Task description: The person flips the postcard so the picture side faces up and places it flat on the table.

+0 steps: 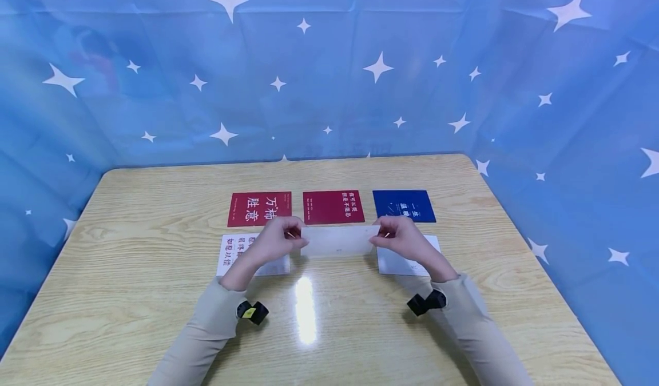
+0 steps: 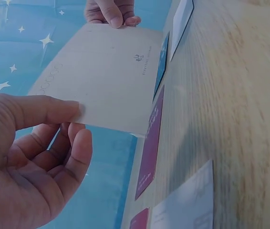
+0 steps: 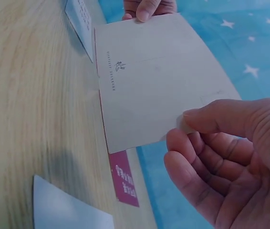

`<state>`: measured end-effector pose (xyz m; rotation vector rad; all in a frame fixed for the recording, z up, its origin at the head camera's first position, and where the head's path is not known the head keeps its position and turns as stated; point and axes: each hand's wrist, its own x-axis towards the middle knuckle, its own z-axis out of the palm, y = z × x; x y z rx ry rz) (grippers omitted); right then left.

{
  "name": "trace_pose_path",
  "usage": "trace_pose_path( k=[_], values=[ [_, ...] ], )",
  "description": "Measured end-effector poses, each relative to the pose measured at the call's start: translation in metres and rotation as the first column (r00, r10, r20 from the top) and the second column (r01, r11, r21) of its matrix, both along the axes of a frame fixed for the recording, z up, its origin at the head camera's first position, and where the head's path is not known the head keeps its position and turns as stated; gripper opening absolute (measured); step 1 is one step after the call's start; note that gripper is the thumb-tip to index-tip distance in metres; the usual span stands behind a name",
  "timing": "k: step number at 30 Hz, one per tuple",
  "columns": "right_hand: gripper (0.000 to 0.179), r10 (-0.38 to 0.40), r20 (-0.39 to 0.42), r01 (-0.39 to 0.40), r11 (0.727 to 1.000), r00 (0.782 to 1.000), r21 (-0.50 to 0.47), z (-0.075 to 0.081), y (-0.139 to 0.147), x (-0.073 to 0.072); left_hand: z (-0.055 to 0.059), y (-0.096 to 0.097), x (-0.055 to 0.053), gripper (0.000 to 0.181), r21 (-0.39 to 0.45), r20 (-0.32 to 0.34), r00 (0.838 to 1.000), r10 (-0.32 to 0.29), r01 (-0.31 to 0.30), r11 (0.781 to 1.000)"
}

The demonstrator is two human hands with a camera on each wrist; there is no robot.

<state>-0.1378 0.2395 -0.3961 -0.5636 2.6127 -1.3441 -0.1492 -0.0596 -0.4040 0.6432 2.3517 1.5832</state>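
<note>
A postcard (image 1: 337,242) is raised above the table with its pale back, printed with a small logo, toward me. My left hand (image 1: 280,239) pinches its left edge between thumb and fingers. At the opposite edge my right hand (image 1: 404,238) pinches it the same way. In the left wrist view the postcard (image 2: 101,71) slants between both hands; the right wrist view shows the same postcard (image 3: 154,81) from the other side. Its front face is hidden. Beneath my left hand lies a white card with dark characters (image 1: 234,254), and beneath my right another white card (image 1: 404,263).
Behind the postcard a row holds a red card with large characters (image 1: 259,209), a plain red card (image 1: 332,207) and a blue card (image 1: 404,205). They lie on a wooden table (image 1: 128,271). A blue starry curtain (image 1: 309,60) hangs behind the table.
</note>
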Motion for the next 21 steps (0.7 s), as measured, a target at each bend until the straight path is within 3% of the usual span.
trace_pose_path(
  k=[9, 10, 13, 21],
  values=[
    [0.002, 0.009, -0.007, -0.009, 1.0, 1.0, -0.009, 0.0061, -0.0001, 0.0025, -0.0008, -0.0011, 0.0016, 0.003, 0.059, -0.032, 0.999, 0.005, -0.003, 0.998],
    [0.004, 0.007, -0.002, -0.007, 1.0, 1.0, -0.015, 0.0061, -0.0002, 0.003, 0.0038, -0.0009, 0.0041, 0.004, 0.061, -0.032, 0.999, 0.011, -0.009, 0.998],
    [0.007, 0.004, -0.008, -0.004, 1.0, 1.0, -0.021, 0.0046, 0.0003, 0.0039, 0.0037, -0.0015, 0.0052, 0.005, 0.075, -0.034, 0.999, 0.033, -0.031, 0.997],
    [0.011, -0.027, -0.03, 0.025, 0.999, 0.999, -0.042, 0.0011, 0.0021, 0.0067, -0.0027, -0.0058, 0.0046, 0.013, 0.05, -0.017, 0.998, 0.067, -0.066, 0.997]
  ],
)
